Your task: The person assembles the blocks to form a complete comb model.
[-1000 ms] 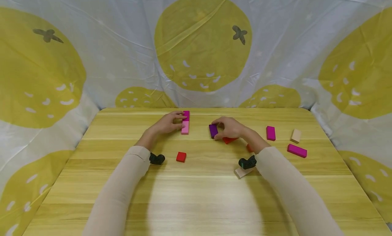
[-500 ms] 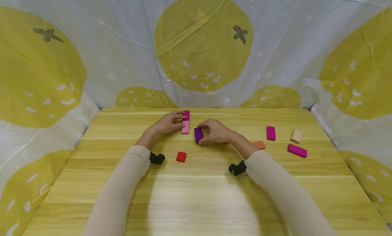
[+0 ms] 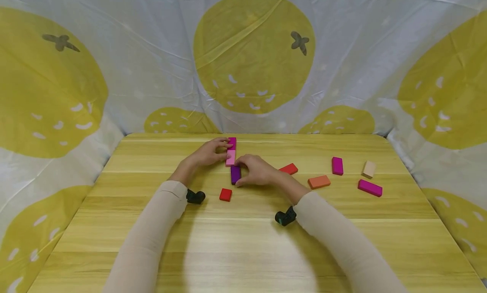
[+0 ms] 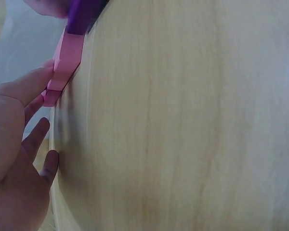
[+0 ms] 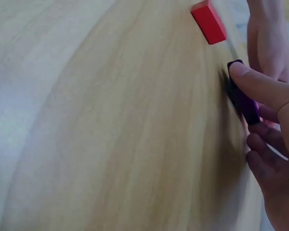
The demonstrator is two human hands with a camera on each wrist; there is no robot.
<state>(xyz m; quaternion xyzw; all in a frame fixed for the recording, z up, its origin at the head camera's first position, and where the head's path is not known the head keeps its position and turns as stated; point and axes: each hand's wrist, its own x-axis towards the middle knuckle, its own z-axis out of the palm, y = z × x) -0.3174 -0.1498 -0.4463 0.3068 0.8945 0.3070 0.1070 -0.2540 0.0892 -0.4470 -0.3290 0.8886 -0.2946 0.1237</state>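
My left hand rests at the left side of two blocks lined up end to end. Its thumb touches the pink block, and its fingertips lie over the magenta block behind that. From the right, my right hand pinches a purple block at its two ends, thumb near and fingers far. The purple block's far end is right at the pink block's near end, slightly to its right. In the right wrist view, a dark shadow shows beside the purple block. A small red block lies just in front of the purple one.
To the right, a red block lies partly behind the right forearm, with an orange block beyond. Farther right are a magenta block, a beige block and a long magenta block. A patterned curtain hangs behind the table.
My right hand has brought the purple block leftward and a little nearer, up to the end of the pink block. The orange block has come into view. My left hand has stayed in place.
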